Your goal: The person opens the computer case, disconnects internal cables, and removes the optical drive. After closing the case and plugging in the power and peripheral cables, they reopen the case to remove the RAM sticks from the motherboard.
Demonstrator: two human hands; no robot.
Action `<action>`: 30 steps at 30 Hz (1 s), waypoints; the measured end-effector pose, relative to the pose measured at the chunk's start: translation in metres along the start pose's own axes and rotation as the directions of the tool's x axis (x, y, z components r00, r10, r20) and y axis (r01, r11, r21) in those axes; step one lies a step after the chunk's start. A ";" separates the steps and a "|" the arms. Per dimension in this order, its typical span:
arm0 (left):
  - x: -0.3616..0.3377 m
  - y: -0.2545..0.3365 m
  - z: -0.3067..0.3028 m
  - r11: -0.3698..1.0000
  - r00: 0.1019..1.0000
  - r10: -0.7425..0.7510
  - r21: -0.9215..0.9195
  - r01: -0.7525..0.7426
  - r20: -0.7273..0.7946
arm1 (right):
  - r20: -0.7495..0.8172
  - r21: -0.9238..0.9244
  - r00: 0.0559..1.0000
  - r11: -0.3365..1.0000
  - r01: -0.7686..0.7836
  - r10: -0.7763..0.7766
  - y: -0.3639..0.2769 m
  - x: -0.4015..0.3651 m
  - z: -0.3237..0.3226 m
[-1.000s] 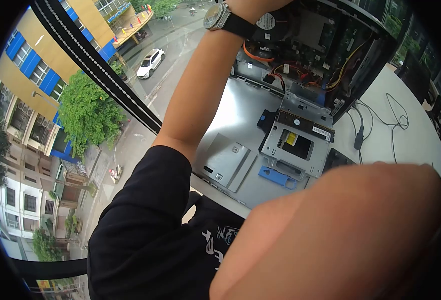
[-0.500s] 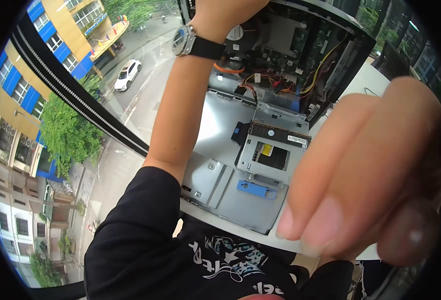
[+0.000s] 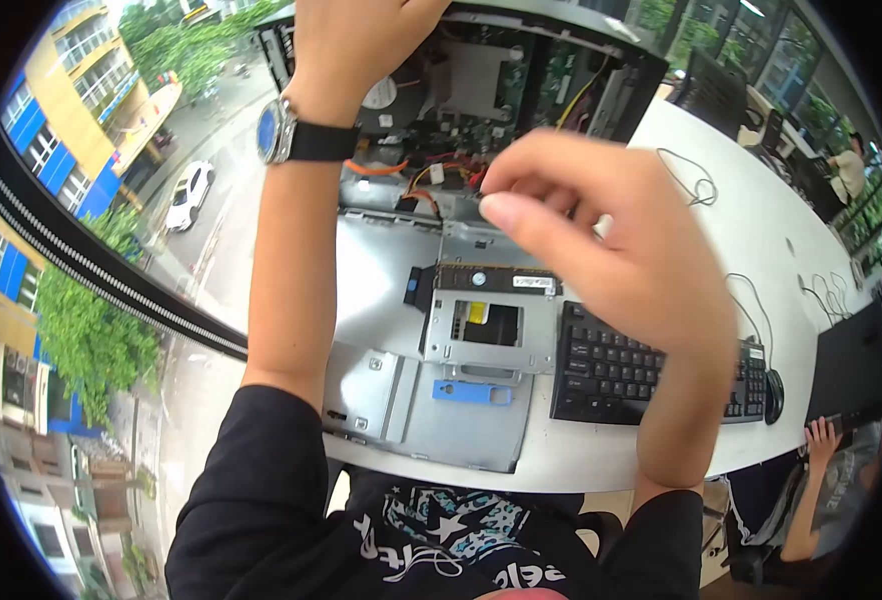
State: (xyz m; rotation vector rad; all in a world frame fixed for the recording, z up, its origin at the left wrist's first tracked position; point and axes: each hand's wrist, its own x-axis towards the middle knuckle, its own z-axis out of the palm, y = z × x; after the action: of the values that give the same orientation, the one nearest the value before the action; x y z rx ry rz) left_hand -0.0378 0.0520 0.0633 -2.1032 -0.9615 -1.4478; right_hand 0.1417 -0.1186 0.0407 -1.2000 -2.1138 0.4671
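Note:
My left hand, with a watch on its wrist, reaches over the left side of the opened computer case; its fingers lie beyond the upper frame edge. My right hand is raised above the keyboard, fingers loosely bent, thumb a little apart from the index finger, nothing visible between them. In front of the case interior lies its metal panel with a drive cage. A memory module rests across the top of this cage. A blue plastic latch sits nearer me.
Orange and yellow cables cross the case interior. A mouse lies right of the keyboard on the white table. A dark monitor stands at the right, with another person's hand beside it. A window borders the left.
My right hand has moved away from close before the camera, back over the keyboard, which now shows. The view has shifted, so the case and my left arm appear farther left.

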 end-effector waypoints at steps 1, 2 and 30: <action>0.001 0.000 0.000 1.000 1.000 0.006 -0.020 -0.006 -0.017 | 0.056 -0.095 0.997 0.994 -0.057 0.062 0.013 0.003 0.006; 0.001 -0.001 0.000 1.000 0.999 0.024 -0.015 -0.025 -0.038 | 0.043 -0.214 0.999 0.976 0.042 -0.033 0.032 -0.002 0.019; -0.004 -0.016 0.012 1.000 1.000 -0.012 -0.006 0.012 -0.025 | 0.258 -0.737 0.962 0.625 0.256 -0.090 0.041 -0.049 0.080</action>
State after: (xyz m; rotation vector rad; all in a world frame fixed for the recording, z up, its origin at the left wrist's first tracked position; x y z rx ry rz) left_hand -0.0422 0.0695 0.0538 -2.0821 -0.9630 -1.4814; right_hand 0.1297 -0.1387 -0.0590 -1.3905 -2.6849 -0.5134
